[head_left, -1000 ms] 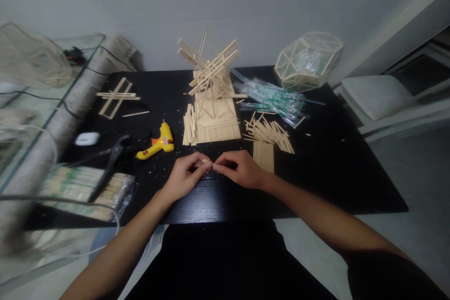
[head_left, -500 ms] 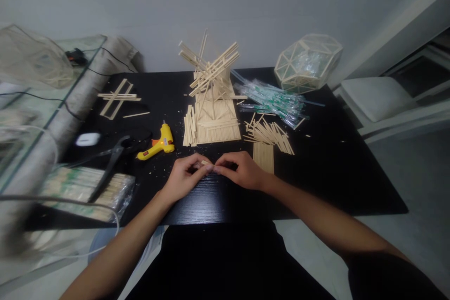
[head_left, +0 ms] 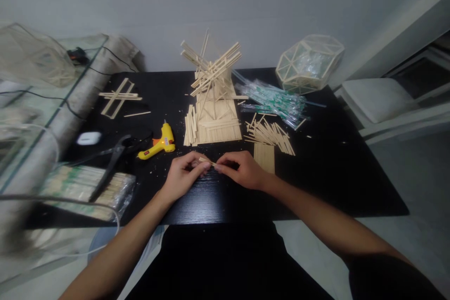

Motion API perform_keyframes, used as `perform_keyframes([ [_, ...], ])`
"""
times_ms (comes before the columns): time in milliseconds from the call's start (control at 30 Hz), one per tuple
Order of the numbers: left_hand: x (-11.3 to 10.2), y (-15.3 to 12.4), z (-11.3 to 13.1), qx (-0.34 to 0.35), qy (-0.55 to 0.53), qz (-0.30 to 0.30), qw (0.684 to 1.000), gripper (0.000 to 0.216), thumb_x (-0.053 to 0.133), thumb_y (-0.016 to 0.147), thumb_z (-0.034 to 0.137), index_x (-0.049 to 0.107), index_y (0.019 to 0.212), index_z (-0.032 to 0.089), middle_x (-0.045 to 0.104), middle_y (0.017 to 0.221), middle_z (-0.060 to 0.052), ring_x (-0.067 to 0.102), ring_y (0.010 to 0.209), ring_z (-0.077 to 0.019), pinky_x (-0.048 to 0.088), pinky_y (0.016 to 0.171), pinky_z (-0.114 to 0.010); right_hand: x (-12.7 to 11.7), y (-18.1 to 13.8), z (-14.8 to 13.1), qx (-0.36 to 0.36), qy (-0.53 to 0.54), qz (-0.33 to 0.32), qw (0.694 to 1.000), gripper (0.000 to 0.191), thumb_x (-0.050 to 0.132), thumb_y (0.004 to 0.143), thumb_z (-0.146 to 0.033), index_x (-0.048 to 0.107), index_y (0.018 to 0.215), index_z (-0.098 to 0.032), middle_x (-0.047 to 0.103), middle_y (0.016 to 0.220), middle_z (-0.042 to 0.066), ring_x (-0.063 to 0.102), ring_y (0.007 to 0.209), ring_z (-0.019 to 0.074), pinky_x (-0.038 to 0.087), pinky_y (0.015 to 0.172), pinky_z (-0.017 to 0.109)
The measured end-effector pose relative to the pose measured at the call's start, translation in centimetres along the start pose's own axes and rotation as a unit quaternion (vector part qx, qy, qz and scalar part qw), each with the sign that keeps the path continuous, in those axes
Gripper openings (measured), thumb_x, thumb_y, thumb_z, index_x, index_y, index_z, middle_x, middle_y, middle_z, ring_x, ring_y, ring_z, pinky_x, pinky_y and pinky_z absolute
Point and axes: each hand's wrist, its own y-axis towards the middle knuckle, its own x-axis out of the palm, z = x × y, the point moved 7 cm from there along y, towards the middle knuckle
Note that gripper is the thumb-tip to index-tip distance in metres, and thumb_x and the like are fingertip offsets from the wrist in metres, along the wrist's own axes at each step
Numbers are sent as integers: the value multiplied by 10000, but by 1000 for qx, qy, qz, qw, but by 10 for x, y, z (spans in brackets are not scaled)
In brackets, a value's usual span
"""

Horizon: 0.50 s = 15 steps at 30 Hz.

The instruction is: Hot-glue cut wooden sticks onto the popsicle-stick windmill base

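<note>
A short, pale wooden stick [head_left: 206,161] spans the small gap between my hands above the near part of the black table. My left hand [head_left: 184,172] pinches it between thumb and fingers. At its other end, the thumb and forefinger of my right hand [head_left: 239,168] are closed on it too. Just beyond my hands stands a windmill-like model [head_left: 215,89] built of wooden sticks, with crossed blades over a slatted base. Left of it lies a yellow glue gun [head_left: 161,143]. A small slatted wooden panel [head_left: 264,157] rests beside my right wrist.
Loose short sticks [head_left: 270,135] are heaped at the right. Clear-and-green plastic wrappers [head_left: 272,98] lie behind them, near a faceted stick frame [head_left: 309,63]. At left are a stick cross [head_left: 120,97], pliers [head_left: 111,164], a white case [head_left: 89,138] and a stick pack [head_left: 77,187].
My fingertips have parted slightly, and more of the short stick shows between them. The camera view has shifted a little; the things on the table have stayed put.
</note>
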Motion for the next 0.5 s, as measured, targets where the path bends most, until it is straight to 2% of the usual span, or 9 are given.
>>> perform_keyframes([
  [200,-2,-1,-2,-13,11,15,1000,285,746,955,422,715,832,167,714,645,-10,636,512,-107,532,514,-204,1,0,0,0,-7,-1,1000,170,724,965,-329,787,905,-183,773,789,9,666,674,123,509,674,250],
  [500,-12,0,2,-10,30,86,996,319,768,924,458,690,786,182,667,588,13,599,503,-110,498,524,-221,-3,1,1,16,-17,2,1000,157,716,971,-320,783,910,-192,780,793,12,697,711,138,522,698,262],
])
